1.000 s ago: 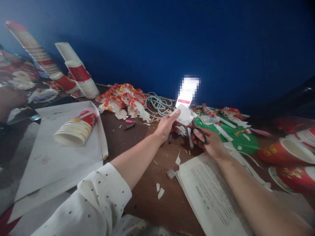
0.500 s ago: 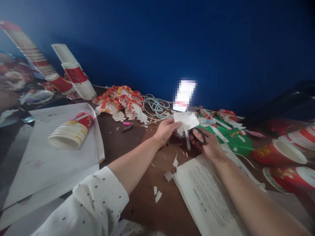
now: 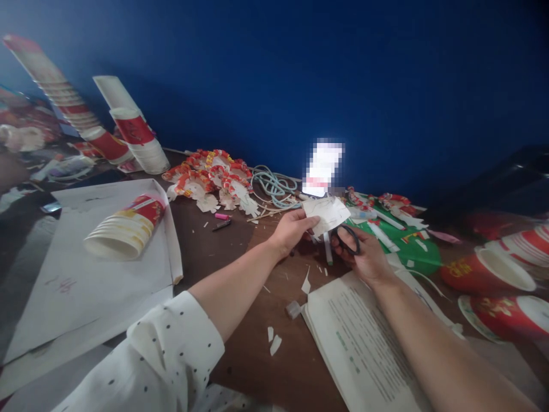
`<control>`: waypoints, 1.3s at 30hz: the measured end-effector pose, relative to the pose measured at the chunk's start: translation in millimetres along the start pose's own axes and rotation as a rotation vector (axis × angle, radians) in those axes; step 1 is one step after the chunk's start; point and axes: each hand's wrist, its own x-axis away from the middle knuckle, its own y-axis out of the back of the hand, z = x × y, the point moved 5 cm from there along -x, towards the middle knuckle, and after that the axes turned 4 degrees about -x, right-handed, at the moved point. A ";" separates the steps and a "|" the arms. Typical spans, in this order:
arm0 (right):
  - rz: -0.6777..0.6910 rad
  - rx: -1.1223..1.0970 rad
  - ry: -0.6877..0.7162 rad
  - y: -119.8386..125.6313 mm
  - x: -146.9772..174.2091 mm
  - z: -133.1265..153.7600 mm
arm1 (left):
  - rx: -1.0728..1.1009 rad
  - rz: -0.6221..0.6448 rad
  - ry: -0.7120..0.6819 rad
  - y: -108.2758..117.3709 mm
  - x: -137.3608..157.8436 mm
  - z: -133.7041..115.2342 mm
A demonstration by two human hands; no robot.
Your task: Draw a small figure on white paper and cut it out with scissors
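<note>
A small piece of white paper (image 3: 328, 214) with drawn lines is pinched between the thumb and fingers of my left hand (image 3: 295, 230). My right hand (image 3: 364, 252) is closed round the black handles of a pair of scissors (image 3: 352, 240), just right of the paper. The paper and my fingers hide most of the blades, so I cannot tell whether they touch the paper. A white marker (image 3: 328, 249) with a green end lies on the table below the paper. Behind my hands a bright, blurred-out phone screen (image 3: 321, 169) leans near the wall.
Red paper cut-outs (image 3: 212, 177) are heaped beside a coiled light-blue cord (image 3: 274, 186). Stacked paper cups (image 3: 139, 140) stand at the left, and one stack lies on a white box lid (image 3: 64, 240). Printed sheets (image 3: 355, 337) lie under my right arm. Red cups (image 3: 484, 272) lie at the right.
The paper has turned slightly in my left hand and shifted a little to the right. My right hand still holds the scissors in nearly the same place.
</note>
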 end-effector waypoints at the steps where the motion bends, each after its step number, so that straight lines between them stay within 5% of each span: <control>1: 0.000 -0.001 -0.004 0.4 -0.3 -0.7 | 0.003 -0.001 -0.001 0.2 0.0 0.0; 39: -0.034 0.126 0.067 3.3 1.8 10.6 | 0.067 -0.010 -0.012 1.0 0.7 -3.1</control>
